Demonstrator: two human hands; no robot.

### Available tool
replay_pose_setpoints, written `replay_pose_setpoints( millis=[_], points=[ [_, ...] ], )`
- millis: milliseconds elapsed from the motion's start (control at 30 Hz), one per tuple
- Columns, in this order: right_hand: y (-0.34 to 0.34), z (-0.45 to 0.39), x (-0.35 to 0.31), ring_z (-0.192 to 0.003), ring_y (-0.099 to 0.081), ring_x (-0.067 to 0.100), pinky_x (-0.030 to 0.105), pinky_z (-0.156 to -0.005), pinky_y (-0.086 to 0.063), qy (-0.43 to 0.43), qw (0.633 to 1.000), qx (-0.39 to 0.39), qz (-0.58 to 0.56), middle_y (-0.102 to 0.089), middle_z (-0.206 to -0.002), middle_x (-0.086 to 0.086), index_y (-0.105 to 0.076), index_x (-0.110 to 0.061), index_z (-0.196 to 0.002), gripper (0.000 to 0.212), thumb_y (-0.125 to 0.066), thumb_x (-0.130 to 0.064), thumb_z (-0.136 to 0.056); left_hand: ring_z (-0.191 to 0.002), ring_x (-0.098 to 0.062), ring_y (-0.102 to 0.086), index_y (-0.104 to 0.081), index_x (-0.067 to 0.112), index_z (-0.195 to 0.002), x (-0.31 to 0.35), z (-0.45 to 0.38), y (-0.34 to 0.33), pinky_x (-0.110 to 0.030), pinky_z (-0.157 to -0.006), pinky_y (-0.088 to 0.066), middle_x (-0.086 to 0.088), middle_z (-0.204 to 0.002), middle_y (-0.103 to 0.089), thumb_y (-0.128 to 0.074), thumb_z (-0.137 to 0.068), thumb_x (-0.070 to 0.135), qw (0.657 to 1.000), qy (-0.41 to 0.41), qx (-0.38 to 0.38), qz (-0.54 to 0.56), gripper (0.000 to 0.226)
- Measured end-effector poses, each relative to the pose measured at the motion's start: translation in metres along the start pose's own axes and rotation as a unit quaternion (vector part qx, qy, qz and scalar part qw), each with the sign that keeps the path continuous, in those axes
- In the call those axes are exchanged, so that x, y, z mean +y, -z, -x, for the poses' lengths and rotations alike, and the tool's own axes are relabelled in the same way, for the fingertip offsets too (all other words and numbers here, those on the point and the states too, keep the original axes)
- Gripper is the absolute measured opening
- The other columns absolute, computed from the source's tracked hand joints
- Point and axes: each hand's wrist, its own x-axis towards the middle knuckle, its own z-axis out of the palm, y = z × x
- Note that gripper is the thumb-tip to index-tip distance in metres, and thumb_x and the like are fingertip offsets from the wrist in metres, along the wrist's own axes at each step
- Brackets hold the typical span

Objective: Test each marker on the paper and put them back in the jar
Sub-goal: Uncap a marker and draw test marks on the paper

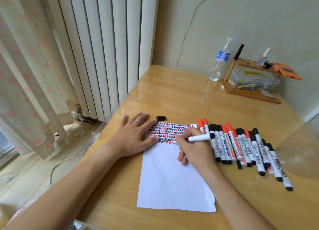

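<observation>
— Where was the marker [198, 138]?
— Pinched in the right hand [194, 147], tip on the paper [174, 178] below the marks.
— The left hand [133, 137]?
— Flat, fingers spread, pressing the paper's far-left corner; loose cap [160, 118] just beyond

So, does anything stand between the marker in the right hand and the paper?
Nothing visible does. The right hand holds the marker with its tip at the paper, by the lowest row of marks. The left hand lies flat on the paper's left edge, apart from the tip.
</observation>
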Motion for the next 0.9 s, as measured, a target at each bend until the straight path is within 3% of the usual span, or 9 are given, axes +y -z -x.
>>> replay_pose_setpoints(
  millis=[267,467,600,700,800,900],
  points=[
    [-0.001,0.0,0.0,-0.055,-0.065,0.049,0.029,-0.044,-0.043,0.003,1.0,0.008,-0.005,-0.06,-0.049,0.007,-0.057,-0.012,-0.084,0.017,-0.069,-0.017,-0.094,-0.157,-0.014,-0.001,-0.018,0.05,-0.157,-0.001,-0.001,-0.001,-0.054,-0.125,0.001,0.008,-0.169,-0.016,-0.012,-0.083,0.088,1.0,-0.003,0.002,-0.005,0.083],
    [0.001,0.003,-0.003,-0.046,-0.062,0.032,0.026,-0.043,-0.042,0.002,1.0,-0.013,0.007,-0.062,-0.051,0.012,-0.058,-0.013,-0.082,0.017,-0.069,-0.018,-0.093,-0.157,-0.014,-0.001,-0.018,0.049,-0.157,0.0,-0.001,0.0,-0.055,-0.125,0.001,0.008,-0.169,-0.016,-0.01,-0.082,0.088,1.0,-0.001,0.001,-0.007,0.085],
    [0.001,0.004,-0.004,-0.043,-0.06,0.029,0.024,-0.041,-0.041,0.004,1.0,-0.015,-0.005,-0.061,-0.05,0.014,-0.058,-0.012,-0.083,0.016,-0.07,-0.016,-0.094,-0.157,-0.015,-0.003,-0.021,0.05,-0.156,0.001,-0.001,0.002,-0.056,-0.124,-0.001,0.008,-0.168,-0.018,-0.013,-0.082,0.088,1.0,-0.002,0.0,0.001,0.084],
    [0.001,0.005,-0.004,-0.043,-0.059,0.027,0.023,-0.042,-0.041,0.004,1.0,-0.021,-0.007,-0.061,-0.051,0.015,-0.058,-0.011,-0.083,0.016,-0.07,-0.017,-0.094,-0.153,-0.018,-0.02,-0.036,0.049,-0.15,0.003,-0.005,0.009,-0.057,-0.123,-0.002,0.008,-0.161,-0.031,-0.021,-0.083,0.085,1.0,0.005,0.001,0.018,0.077],
    [0.002,0.004,-0.004,-0.04,-0.056,0.026,0.024,-0.042,-0.041,0.001,1.0,-0.024,-0.016,-0.062,-0.052,0.018,-0.058,-0.011,-0.084,0.017,-0.07,-0.018,-0.094,-0.134,-0.018,-0.046,-0.058,0.044,-0.13,0.012,-0.018,0.016,-0.058,-0.123,-0.002,0.007,-0.138,-0.054,-0.034,-0.093,0.071,0.998,0.034,0.048,0.019,0.052],
    [0.002,0.004,-0.003,-0.042,-0.057,0.027,0.025,-0.043,-0.042,0.001,0.999,-0.027,-0.018,-0.063,-0.053,0.018,-0.058,-0.012,-0.084,0.017,-0.069,-0.019,-0.094,-0.12,-0.021,-0.056,-0.062,0.031,-0.12,0.023,-0.037,0.018,-0.057,-0.123,-0.006,0.002,-0.118,-0.062,-0.043,-0.098,0.058,0.993,0.071,0.092,-0.008,0.039]
  ],
)
